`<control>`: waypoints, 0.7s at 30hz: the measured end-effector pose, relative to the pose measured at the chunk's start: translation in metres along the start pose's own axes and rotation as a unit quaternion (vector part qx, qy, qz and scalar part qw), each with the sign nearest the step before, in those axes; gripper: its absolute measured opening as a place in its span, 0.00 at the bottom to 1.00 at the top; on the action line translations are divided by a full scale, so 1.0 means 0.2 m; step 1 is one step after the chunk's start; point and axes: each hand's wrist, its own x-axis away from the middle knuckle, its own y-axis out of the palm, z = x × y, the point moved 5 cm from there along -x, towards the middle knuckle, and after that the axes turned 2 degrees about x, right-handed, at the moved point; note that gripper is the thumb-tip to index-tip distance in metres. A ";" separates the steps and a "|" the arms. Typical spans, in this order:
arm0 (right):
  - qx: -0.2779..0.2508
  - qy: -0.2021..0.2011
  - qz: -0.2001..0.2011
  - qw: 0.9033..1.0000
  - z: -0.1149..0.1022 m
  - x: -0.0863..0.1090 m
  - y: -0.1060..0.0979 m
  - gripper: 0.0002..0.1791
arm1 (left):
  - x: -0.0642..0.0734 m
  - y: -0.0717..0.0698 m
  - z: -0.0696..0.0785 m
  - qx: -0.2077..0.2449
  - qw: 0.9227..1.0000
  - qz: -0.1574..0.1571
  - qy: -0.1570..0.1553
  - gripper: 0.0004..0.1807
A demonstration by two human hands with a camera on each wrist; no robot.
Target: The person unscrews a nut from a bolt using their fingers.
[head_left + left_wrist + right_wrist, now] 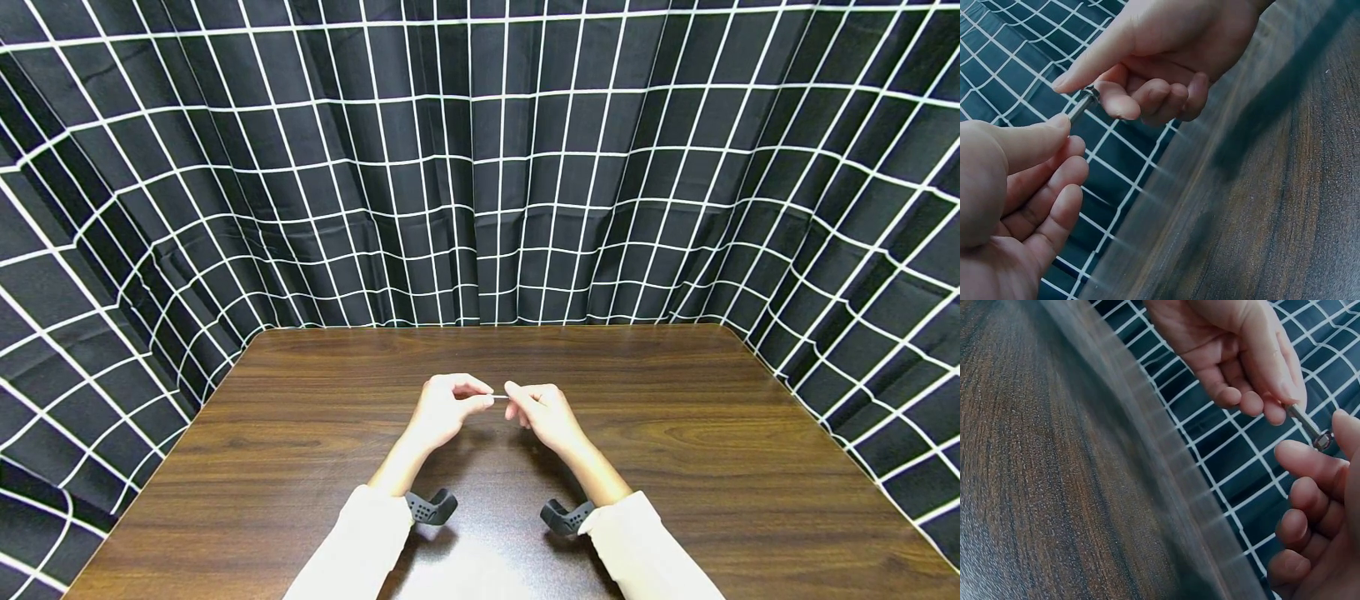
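Observation:
In the right wrist view a thin metal bolt slants between the two hands, a hex-shaped piece at its end; whether that is a head or a nut I cannot tell. My left hand pinches the opposite end of the bolt between thumb and fingers, which hide that end. My right hand has its thumb and index finger spread on either side of the hex piece. Its index finger lies against or very near the piece, and the thumb looks apart from it. The right hand's other fingers curl loosely.
Both hands are above a brown wood-grain table. A black curtain with a white grid surrounds the table's back and sides. Dark bands circle both wrists, below light sleeves.

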 end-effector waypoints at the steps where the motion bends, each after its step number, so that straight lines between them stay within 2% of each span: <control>1: 0.001 0.004 0.000 1.000 0.00 0.00 0.00 0.25 | 0.00 0.00 0.00 0.002 1.000 0.001 0.003 0.05; 10: -0.003 0.009 -0.005 1.000 -0.01 0.00 0.00 0.23 | 0.00 0.00 0.01 0.002 1.000 0.005 0.010 0.04; 17: -0.023 -0.007 -0.018 1.000 -0.19 0.04 -0.02 0.16 | 0.00 0.00 0.00 0.005 1.000 0.002 0.004 0.05; 21: -0.025 -0.004 -0.020 0.999 -0.21 0.05 -0.02 0.11 | 0.00 -0.01 0.00 0.010 1.000 0.002 0.006 0.06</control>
